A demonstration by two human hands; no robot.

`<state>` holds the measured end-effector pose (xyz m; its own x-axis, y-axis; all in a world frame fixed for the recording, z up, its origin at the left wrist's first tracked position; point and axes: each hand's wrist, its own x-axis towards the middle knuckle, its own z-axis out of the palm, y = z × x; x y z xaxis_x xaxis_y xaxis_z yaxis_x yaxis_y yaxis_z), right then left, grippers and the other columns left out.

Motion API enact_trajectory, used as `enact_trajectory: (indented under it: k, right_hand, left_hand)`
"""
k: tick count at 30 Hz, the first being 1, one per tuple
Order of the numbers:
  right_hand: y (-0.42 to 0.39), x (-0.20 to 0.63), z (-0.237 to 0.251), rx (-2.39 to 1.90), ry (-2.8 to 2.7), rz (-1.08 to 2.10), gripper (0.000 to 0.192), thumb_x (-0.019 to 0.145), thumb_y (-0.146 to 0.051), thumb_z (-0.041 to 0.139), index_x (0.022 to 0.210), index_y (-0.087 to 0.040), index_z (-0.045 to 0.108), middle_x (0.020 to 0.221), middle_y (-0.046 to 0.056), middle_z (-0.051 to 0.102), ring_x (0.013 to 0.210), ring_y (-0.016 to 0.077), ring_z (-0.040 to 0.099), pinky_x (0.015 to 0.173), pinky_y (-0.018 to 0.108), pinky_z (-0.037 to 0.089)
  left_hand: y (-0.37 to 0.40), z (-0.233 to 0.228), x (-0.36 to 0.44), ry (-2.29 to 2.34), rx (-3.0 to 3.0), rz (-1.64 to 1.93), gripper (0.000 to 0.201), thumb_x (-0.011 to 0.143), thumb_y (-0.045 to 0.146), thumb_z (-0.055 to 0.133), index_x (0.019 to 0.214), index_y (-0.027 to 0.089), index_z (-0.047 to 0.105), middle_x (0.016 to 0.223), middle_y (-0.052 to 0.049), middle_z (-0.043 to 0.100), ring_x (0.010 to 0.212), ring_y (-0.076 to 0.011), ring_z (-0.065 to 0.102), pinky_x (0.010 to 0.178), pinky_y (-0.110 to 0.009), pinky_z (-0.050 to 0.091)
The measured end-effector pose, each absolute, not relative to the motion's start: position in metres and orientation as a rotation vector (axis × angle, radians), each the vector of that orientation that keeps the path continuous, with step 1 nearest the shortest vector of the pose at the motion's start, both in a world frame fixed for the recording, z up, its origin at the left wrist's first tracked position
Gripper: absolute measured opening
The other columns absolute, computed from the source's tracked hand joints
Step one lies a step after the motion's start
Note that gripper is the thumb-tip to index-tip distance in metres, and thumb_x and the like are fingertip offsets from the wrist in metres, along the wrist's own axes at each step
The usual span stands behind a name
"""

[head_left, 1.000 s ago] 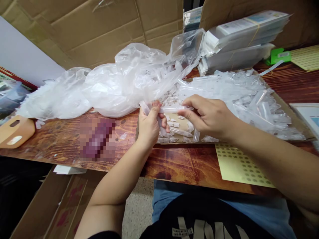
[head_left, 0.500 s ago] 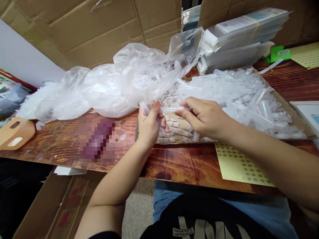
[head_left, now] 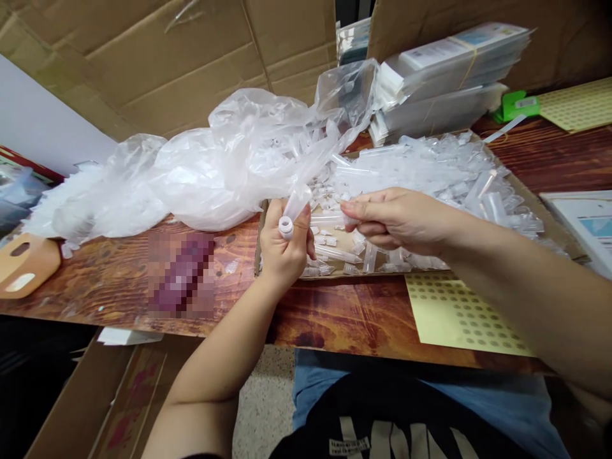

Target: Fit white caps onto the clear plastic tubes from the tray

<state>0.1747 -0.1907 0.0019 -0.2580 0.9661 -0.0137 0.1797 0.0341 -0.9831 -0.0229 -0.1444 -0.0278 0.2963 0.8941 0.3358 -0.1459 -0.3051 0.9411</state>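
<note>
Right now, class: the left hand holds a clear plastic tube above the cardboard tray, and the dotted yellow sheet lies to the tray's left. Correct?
Not quite. The head view shows the left hand holding the tube above the tray, but the yellow sheet lies at its right.

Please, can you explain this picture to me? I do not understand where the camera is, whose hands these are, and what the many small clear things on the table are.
The camera sits on a person's head and looks down, so both hands belong to that person. There is only this one view. The left hand holds a clear plastic tube, its open end toward the camera. The right hand grips another clear tube lying sideways. Under the hands is a flat cardboard tray heaped with more clear tubes and small caps. Beside it on the wooden table lie crumpled plastic bags and a yellow sheet of dots. Behind stand cardboard boxes.
</note>
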Motion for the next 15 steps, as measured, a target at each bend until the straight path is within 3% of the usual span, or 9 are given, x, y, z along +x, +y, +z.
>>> enact_trajectory:
  k: [4,7,9,12,15]
  right_hand:
    - [-0.189,0.216,0.018,-1.548,-1.846,0.436,0.040,0.103,-0.058,0.061,0.084,-0.024,0.063,0.064,0.002,0.058,0.054,0.0153,0.053,0.050,0.031,0.038]
    - [-0.182,0.258,0.016,-1.836,-1.696,-0.139,0.022,0.105,-0.047,0.058,0.100,-0.027,0.064,0.087,0.008,0.068,0.081,0.0247,0.065,0.067,0.038,0.047]
    - [-0.174,0.287,0.003,-1.894,-1.704,-0.274,0.025,0.109,-0.044,0.049,0.108,-0.026,0.066,0.103,0.011,0.070,0.101,0.0293,0.066,0.080,0.041,0.049]
    - [-0.163,0.317,-0.023,-1.868,-1.799,-0.367,0.028,0.103,-0.049,0.059,0.096,-0.023,0.069,0.093,0.010,0.065,0.096,0.0278,0.065,0.080,0.042,0.050]
    - [-0.158,0.316,-0.030,-1.819,-1.806,-0.445,0.034,0.092,-0.055,0.073,0.109,-0.025,0.073,0.104,0.015,0.065,0.104,0.0344,0.062,0.086,0.048,0.049]
  left_hand:
    - [-0.135,-0.022,-0.022,0.790,1.358,1.124,0.046,0.086,0.062,0.079,0.083,0.022,0.056,0.058,0.005,0.057,0.034,-0.0074,0.044,0.031,-0.023,0.027]
    - [-0.125,-0.014,-0.022,0.889,1.171,1.085,0.051,0.081,0.066,0.082,0.083,0.021,0.057,0.057,0.006,0.055,0.033,-0.0063,0.040,0.030,-0.021,0.025]
    - [-0.119,-0.009,-0.024,0.930,1.094,1.039,0.054,0.080,0.069,0.081,0.082,0.021,0.057,0.055,0.006,0.053,0.033,-0.0054,0.037,0.030,-0.020,0.023]
    - [-0.115,-0.007,-0.026,0.940,1.050,0.974,0.057,0.080,0.073,0.078,0.079,0.020,0.058,0.054,0.005,0.051,0.032,-0.0048,0.035,0.030,-0.019,0.020]
    - [-0.113,-0.008,-0.027,0.932,1.031,0.923,0.057,0.083,0.075,0.074,0.076,0.020,0.060,0.054,0.003,0.052,0.031,-0.0049,0.033,0.029,-0.020,0.018]
